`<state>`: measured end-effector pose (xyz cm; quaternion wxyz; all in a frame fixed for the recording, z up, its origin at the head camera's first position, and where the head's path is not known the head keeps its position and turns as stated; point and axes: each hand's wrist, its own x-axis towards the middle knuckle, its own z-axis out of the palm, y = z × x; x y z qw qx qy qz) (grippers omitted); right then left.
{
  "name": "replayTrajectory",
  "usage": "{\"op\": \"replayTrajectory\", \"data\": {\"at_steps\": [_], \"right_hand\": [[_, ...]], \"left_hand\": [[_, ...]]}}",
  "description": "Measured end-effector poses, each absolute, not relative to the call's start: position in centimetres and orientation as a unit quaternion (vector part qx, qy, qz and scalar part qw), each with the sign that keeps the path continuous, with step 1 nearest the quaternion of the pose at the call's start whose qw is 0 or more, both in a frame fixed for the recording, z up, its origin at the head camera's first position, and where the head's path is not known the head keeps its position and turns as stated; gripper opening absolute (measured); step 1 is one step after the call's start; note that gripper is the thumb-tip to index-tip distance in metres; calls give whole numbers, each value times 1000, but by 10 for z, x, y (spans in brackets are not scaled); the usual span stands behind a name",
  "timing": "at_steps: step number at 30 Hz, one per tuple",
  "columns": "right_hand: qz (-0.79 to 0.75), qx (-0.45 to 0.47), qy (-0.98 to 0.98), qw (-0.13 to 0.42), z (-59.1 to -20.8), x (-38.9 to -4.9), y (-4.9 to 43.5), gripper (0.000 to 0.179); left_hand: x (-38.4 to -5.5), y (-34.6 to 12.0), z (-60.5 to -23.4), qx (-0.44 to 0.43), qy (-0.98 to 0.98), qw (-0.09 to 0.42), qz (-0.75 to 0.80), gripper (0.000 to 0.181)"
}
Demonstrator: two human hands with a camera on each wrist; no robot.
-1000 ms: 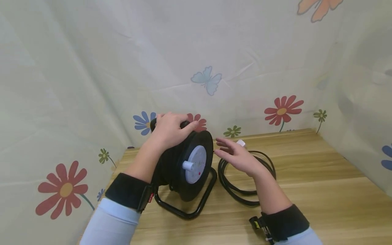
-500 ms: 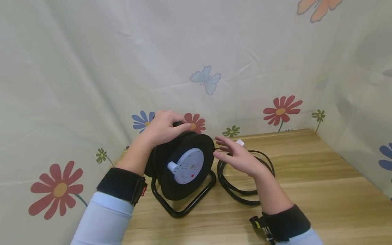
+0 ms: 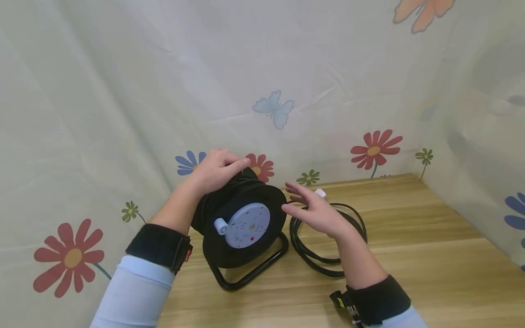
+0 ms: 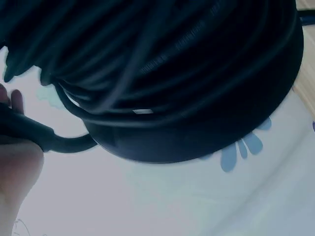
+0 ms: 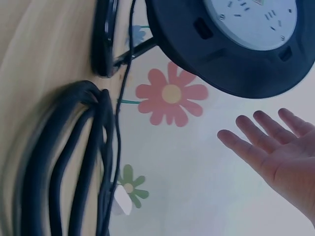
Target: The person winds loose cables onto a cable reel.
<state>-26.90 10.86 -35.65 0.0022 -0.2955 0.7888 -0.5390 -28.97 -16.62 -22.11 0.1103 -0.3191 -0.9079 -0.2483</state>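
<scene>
A black cable reel sits at the left of the wooden tabletop, its pale socket face tilted toward the near side. The person's left hand is wrapped around the handle at the top. The right hand is held just right of the reel, fingers straight and slightly apart, touching nothing. Right of it all lies a loose coil, a small white plug at its far side. Tipping seems the main risk: one hand alone steadies the reel, and whether its tube stand bears fully down cannot be told. Pulling left could drag the coil by the thin cable.
</scene>
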Motion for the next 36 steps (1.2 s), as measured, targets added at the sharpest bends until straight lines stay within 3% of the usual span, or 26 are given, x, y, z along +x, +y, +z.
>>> {"op": "replayTrajectory", "data": {"at_steps": [4,9,16,27,36], "right_hand": [[-536,-292,792,-12,-352,-265,115,64],[-536,-284,795,-9,-346,-257,122,65],[-537,-280,796,2,-331,-244,123,65],[-541,-274,795,10,-333,-247,118,62],[-557,-282,781,27,-339,-252,109,62]], "left_hand": [[-284,-156,-220,-245,-926,102,-268,49],[-275,-137,-215,-141,-957,88,-240,36],[-272,-127,-211,-12,-978,59,-200,66],[-278,-131,-216,-44,-971,57,-228,68],[-279,-149,-216,-80,-943,18,-322,76]]}}
